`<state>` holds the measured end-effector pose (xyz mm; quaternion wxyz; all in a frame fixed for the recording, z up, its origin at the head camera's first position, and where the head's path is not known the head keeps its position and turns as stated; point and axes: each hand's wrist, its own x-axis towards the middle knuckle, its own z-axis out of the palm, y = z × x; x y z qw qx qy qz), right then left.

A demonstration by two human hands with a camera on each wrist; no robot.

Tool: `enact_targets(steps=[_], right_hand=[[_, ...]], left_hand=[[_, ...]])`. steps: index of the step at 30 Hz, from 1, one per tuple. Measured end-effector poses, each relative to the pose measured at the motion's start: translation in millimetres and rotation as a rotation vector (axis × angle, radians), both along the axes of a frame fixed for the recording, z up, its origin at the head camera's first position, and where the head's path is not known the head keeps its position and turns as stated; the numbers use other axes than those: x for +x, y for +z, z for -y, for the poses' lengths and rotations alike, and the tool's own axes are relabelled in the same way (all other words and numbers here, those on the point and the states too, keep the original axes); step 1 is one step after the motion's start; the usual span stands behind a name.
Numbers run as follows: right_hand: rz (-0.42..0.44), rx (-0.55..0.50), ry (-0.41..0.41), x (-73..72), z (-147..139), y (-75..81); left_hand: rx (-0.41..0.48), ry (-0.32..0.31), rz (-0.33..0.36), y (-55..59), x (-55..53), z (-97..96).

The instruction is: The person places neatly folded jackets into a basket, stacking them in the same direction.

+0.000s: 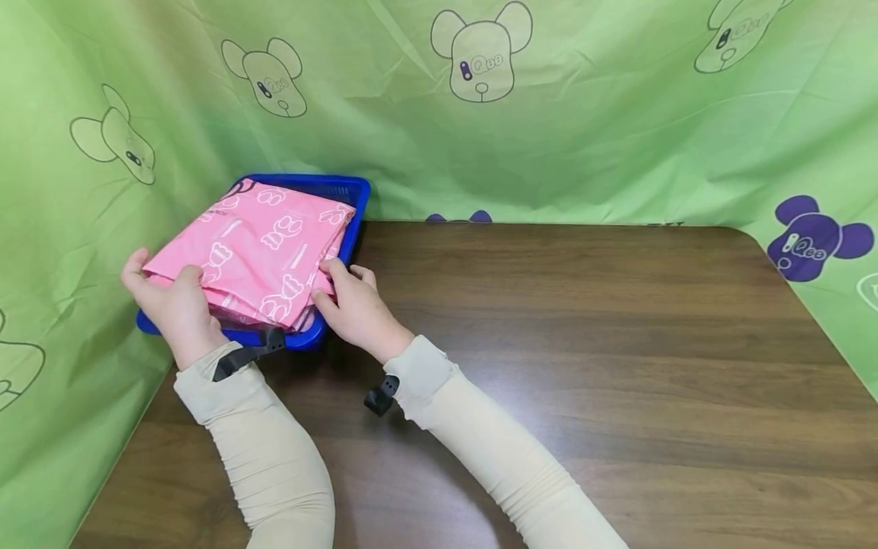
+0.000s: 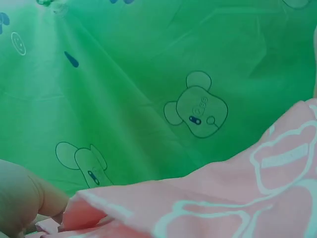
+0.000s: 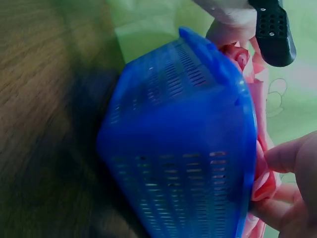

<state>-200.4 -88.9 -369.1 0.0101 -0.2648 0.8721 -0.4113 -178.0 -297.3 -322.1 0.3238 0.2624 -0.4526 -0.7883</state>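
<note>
A folded pink cloth (image 1: 261,248) with white bear outlines lies on top of a blue perforated basket (image 1: 346,191) at the table's back left corner. My left hand (image 1: 171,301) grips the cloth's near left edge, thumb on top. My right hand (image 1: 350,305) pinches its near right corner beside the basket rim. In the left wrist view the pink cloth (image 2: 237,198) fills the lower right, with a fingertip (image 2: 25,196) at its corner. The right wrist view shows the basket's blue wall (image 3: 183,148) close up, the pink cloth (image 3: 262,183) bunched at its rim and my fingers (image 3: 292,158) on it.
The basket stands on a dark wooden table (image 1: 583,343) that stretches bare to the right and front. A green curtain (image 1: 549,114) printed with bears hangs close behind and along both sides. Black wrist straps (image 1: 380,396) sit on both cream sleeves.
</note>
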Motion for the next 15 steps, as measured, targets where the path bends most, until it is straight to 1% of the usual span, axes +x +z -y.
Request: enact_targets(steps=[4, 6, 10, 13, 15], right_hand=[[-0.135, 0.140, 0.007, -0.6, 1.4, -1.8], [-0.165, 0.204, 0.009, 0.0, 2.6, -3.1], [-0.124, 0.291, 0.008, 3.3, 5.0, -4.8], [-0.095, 0.332, 0.015, 6.0, 7.2, -6.3], [-0.106, 0.358, 0.018, 7.3, 8.6, -7.9]], left_hand=[[-0.006, 0.001, 0.013, -1.1, -0.2, 0.4], [-0.009, -0.004, 0.028, -2.0, 0.1, 0.7], [-0.016, -0.023, 0.063, -3.5, 0.2, 1.8], [-0.038, -0.032, 0.097, -4.1, 0.0, 2.2], [-0.055, -0.037, 0.126, -4.6, -0.3, 2.1]])
